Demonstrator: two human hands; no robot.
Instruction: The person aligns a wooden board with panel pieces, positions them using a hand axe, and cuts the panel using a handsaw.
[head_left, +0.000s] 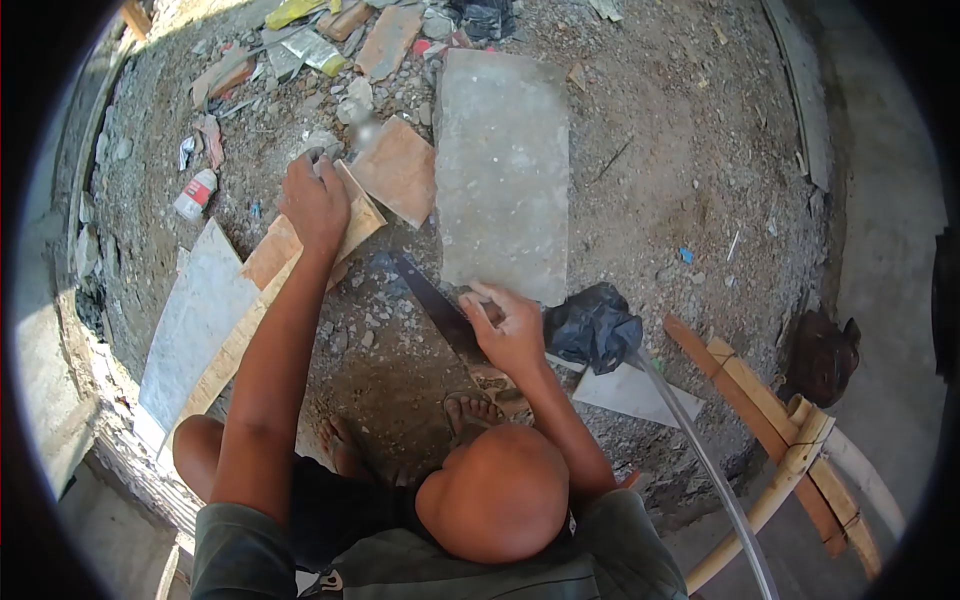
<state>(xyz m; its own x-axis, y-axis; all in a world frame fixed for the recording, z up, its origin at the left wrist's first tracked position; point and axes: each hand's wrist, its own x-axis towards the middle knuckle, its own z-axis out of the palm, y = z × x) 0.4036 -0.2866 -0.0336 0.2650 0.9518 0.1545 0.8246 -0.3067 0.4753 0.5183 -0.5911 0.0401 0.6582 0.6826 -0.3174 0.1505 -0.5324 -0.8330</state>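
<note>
My left hand is closed at the upper end of a long wooden strip, its dusty fingertips against a small grey lump I cannot make out. Right beside it lies an orange-brown tile piece. My right hand is held at the lower left corner of a grey rectangular slab. Its dusty fingers are loosely curled, thumb apart, with nothing visible between them. A dark handsaw-like blade lies just left of that hand. To its right sits a crumpled black plastic bag.
Pale tile pieces lie at left, near a red-and-white bottle. A white tile and a clear hose are at lower right, beside bamboo and wooden poles. Rubble covers the far ground. My knees and sandalled feet are below.
</note>
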